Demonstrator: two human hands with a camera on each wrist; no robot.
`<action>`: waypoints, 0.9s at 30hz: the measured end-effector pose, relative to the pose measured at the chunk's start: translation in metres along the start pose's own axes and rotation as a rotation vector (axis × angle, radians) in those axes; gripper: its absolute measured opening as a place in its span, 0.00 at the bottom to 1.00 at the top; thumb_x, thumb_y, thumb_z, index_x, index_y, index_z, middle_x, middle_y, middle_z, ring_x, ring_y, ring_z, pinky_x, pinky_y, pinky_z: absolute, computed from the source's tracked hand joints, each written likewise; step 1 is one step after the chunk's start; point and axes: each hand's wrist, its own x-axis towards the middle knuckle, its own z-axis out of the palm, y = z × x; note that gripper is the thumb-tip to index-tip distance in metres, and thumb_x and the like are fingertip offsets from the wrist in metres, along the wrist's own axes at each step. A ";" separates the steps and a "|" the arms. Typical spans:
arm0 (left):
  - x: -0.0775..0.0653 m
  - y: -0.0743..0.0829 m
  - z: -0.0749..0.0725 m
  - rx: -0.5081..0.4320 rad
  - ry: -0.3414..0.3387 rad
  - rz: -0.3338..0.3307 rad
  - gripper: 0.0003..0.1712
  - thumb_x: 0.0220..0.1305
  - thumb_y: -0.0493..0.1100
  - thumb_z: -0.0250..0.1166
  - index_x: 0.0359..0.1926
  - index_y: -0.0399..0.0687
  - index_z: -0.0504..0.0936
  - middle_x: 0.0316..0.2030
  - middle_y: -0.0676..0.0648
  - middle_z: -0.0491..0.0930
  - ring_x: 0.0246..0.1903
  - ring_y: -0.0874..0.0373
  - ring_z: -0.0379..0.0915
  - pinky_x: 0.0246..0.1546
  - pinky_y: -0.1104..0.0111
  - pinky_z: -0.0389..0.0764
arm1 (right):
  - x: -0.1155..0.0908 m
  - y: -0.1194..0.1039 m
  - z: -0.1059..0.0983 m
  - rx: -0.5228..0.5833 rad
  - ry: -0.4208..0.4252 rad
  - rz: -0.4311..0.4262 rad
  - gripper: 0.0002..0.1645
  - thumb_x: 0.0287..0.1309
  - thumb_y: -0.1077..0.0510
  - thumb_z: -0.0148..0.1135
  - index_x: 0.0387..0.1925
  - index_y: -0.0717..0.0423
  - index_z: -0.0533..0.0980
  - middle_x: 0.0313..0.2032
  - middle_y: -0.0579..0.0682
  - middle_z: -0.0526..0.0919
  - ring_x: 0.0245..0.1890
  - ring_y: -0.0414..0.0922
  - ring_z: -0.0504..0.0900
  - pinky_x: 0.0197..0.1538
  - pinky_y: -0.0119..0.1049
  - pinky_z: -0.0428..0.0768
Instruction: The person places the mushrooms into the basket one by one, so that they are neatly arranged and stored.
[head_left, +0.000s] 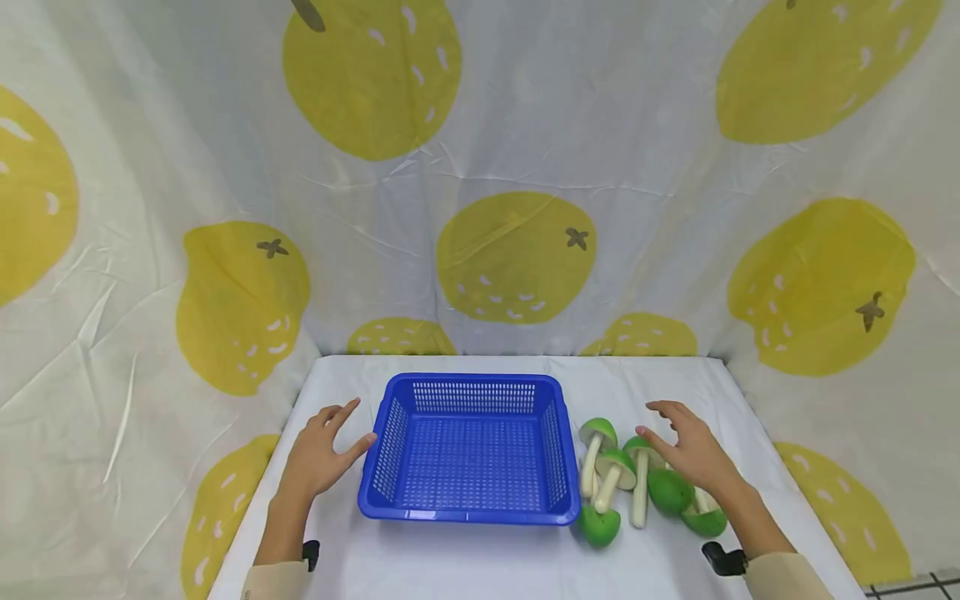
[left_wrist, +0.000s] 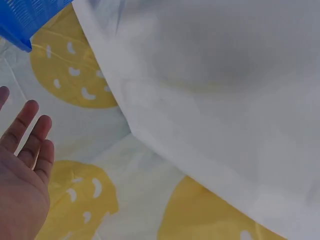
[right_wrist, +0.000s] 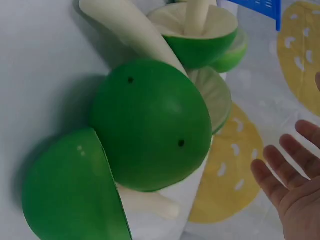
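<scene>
A blue plastic basket (head_left: 472, 515) with mesh walls stands on the white table, with nothing inside it. My left hand (head_left: 318, 458) hovers by its left side, thumb tip close to the rim, fingers spread and holding nothing. To the basket's right lies a pile of toy mushrooms with green caps and cream stems; one mushroom (head_left: 613, 477) lies across others beside the basket wall. My right hand (head_left: 693, 450) is over the right part of the pile, fingers loosely extended, nothing in them. In the right wrist view a rounded green cap (right_wrist: 152, 125) with two dark dots lies close up.
White cloth with yellow lemon prints (head_left: 517, 258) hangs behind and on both sides of the white table (head_left: 450, 567). A black band (head_left: 723, 558) sits on the right wrist. Floor tiles (head_left: 922, 587) show at the lower right corner.
</scene>
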 end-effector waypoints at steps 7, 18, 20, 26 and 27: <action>-0.007 0.004 0.017 -0.053 0.004 -0.019 0.48 0.63 0.77 0.59 0.78 0.64 0.64 0.68 0.36 0.69 0.64 0.32 0.69 0.57 0.32 0.73 | -0.005 -0.010 0.023 0.053 0.033 0.018 0.32 0.69 0.44 0.65 0.64 0.61 0.73 0.62 0.62 0.77 0.58 0.63 0.79 0.54 0.61 0.80; -0.010 0.010 0.029 -0.110 0.021 -0.009 0.47 0.63 0.74 0.63 0.77 0.62 0.67 0.64 0.38 0.73 0.62 0.36 0.72 0.56 0.36 0.76 | -0.006 -0.018 0.037 0.063 0.097 0.036 0.30 0.69 0.47 0.66 0.63 0.61 0.75 0.58 0.60 0.80 0.53 0.60 0.82 0.52 0.60 0.81; -0.010 0.011 0.031 -0.123 0.026 -0.002 0.46 0.62 0.72 0.65 0.76 0.61 0.67 0.61 0.39 0.75 0.60 0.38 0.74 0.55 0.38 0.78 | -0.007 -0.018 0.039 0.062 0.102 0.051 0.29 0.68 0.47 0.67 0.62 0.60 0.76 0.57 0.58 0.80 0.51 0.58 0.82 0.50 0.59 0.81; -0.012 0.014 0.037 -0.150 0.056 0.002 0.42 0.63 0.66 0.69 0.73 0.57 0.72 0.54 0.42 0.79 0.52 0.44 0.76 0.50 0.46 0.80 | -0.008 -0.020 0.045 0.052 0.121 0.067 0.29 0.66 0.45 0.68 0.61 0.59 0.77 0.51 0.57 0.81 0.47 0.56 0.83 0.46 0.53 0.81; -0.012 0.016 0.038 -0.158 0.058 -0.003 0.41 0.63 0.65 0.70 0.73 0.57 0.73 0.53 0.42 0.79 0.51 0.45 0.76 0.49 0.47 0.80 | -0.008 -0.020 0.046 0.051 0.131 0.063 0.29 0.66 0.46 0.69 0.60 0.60 0.77 0.49 0.57 0.82 0.46 0.56 0.83 0.45 0.51 0.81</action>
